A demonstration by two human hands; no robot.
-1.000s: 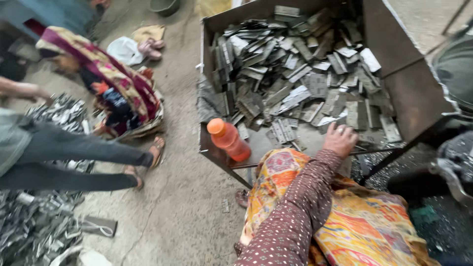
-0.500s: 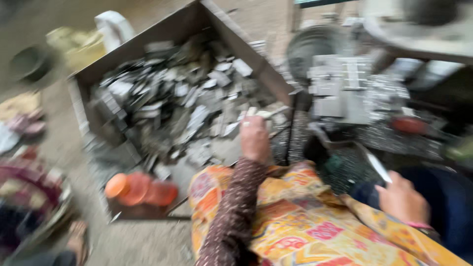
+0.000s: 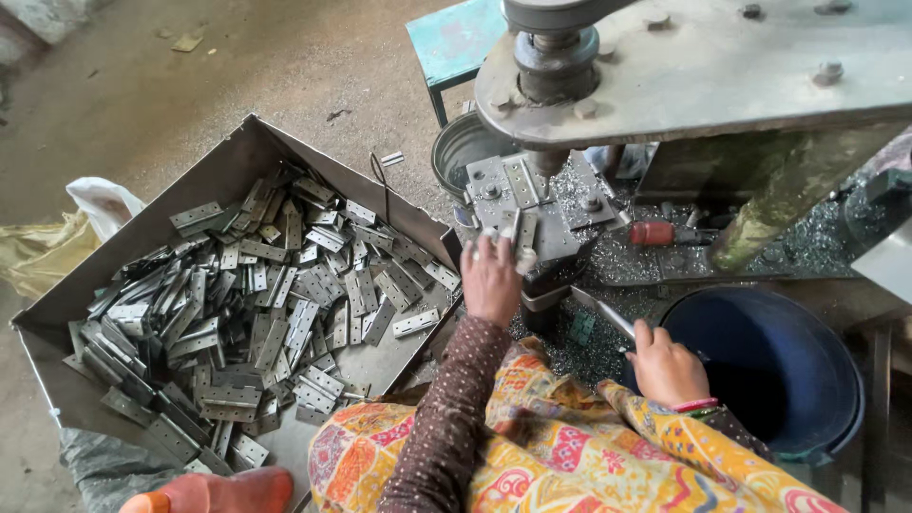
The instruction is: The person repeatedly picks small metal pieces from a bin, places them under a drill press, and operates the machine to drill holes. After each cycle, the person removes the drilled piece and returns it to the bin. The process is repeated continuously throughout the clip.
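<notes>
My left hand (image 3: 491,277) reaches to the die plate (image 3: 527,204) of a press machine and its fingers rest on a metal hinge leaf (image 3: 525,231) there. My right hand (image 3: 667,365) grips a thin metal rod (image 3: 604,313) that points up-left toward the die. A metal tray (image 3: 214,180) full of several grey hinge leaves (image 3: 266,304) stands to my left. Patterned yellow cloth over my lap fills the bottom of the view.
The press head (image 3: 556,52) and its grey frame (image 3: 760,66) hang over the die. A dark blue bucket (image 3: 817,380) sits at the right, a metal pot (image 3: 461,152) behind the die, an orange bottle (image 3: 214,494) at the bottom left, a teal stool (image 3: 451,43) beyond.
My view has swung right from the tray to the press. My left hand left the tray edge and now lies on the die plate; my right hand with the rod came into view.
</notes>
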